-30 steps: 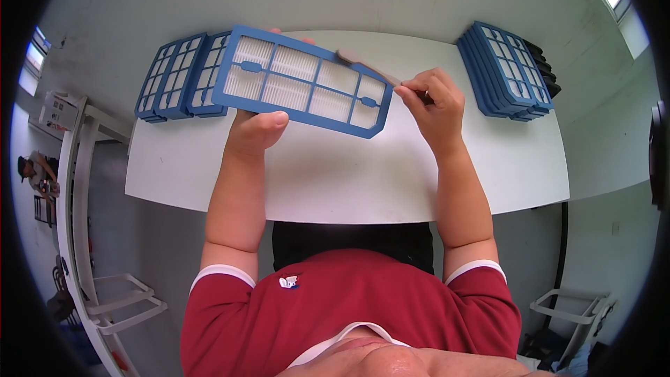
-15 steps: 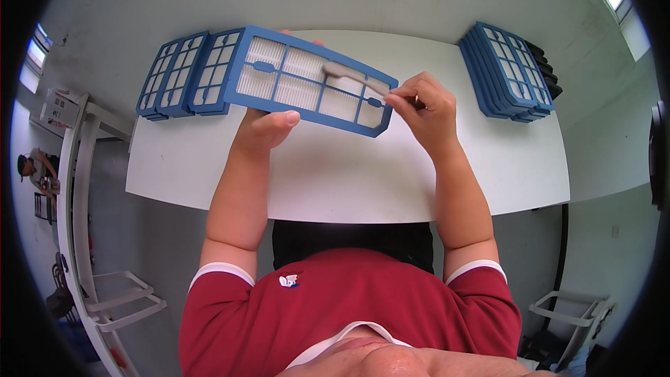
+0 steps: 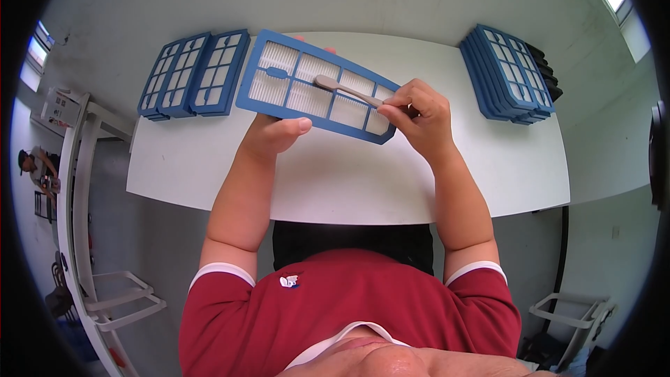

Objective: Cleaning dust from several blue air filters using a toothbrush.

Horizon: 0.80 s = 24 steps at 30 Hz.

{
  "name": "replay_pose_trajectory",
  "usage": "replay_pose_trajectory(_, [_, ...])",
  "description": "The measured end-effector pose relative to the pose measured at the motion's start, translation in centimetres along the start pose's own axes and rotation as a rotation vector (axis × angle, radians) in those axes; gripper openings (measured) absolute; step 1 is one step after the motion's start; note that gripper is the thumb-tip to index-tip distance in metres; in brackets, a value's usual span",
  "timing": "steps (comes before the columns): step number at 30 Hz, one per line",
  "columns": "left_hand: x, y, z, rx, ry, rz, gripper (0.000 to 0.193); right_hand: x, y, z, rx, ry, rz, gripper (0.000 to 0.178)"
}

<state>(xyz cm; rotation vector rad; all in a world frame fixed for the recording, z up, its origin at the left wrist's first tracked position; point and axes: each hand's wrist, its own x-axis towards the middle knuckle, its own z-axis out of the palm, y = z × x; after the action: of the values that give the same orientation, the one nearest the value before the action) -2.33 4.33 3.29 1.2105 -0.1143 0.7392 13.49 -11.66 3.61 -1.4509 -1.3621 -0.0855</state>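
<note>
Over the table, my left hand (image 3: 274, 135) grips a pleated air filter (image 3: 309, 99) by its lower edge, thumb in front and fingertips showing past the far edge. The filter is a long rectangle with a blue frame, a blue grid and white pleats. It is tilted, its right end lower than its left. Between thumb and fingers, my right hand (image 3: 427, 117) pinches the handle of a grey-beige toothbrush (image 3: 349, 91). The brush head lies against the middle of the filter's face; its bristles are hidden. My right fingers are close to the filter's right end.
Several similar filters (image 3: 183, 75) stand in a row at the white table's (image 3: 349, 188) far left. A stack of blue filters (image 3: 499, 77) is at the far right, with black items (image 3: 548, 77) behind it. Another person (image 3: 38, 167) is beyond the left-hand frame.
The filter has shifted slightly right and down with my left hand. The brush head has moved left and down across the grid, its handle now more visible.
</note>
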Motion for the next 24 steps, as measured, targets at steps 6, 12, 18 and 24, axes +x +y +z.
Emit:
replay_pose_trajectory(6, [-0.2, -0.4, 0.6, 0.025, -0.039, -0.012, 0.095, 0.0, -0.1, 0.2, -0.009, 0.014, -0.026, 0.013])
replay_pose_trajectory(12, [-0.3, -0.6, 0.8, 0.005, -0.048, -0.027, 0.095, 0.0, -0.2, 0.4, -0.102, 0.099, -0.022, 0.013])
replay_pose_trajectory(18, [-0.3, -0.7, 0.9, 0.006, -0.075, -0.02, 0.094, 0.0, -0.1, 0.4, -0.15, 0.143, -0.068, 0.014])
replay_pose_trajectory(24, [-0.4, -0.8, 0.8, 0.013, -0.068, -0.003, 0.094, 0.0, -0.5, 0.3, -0.066, 0.059, -0.079, 0.014])
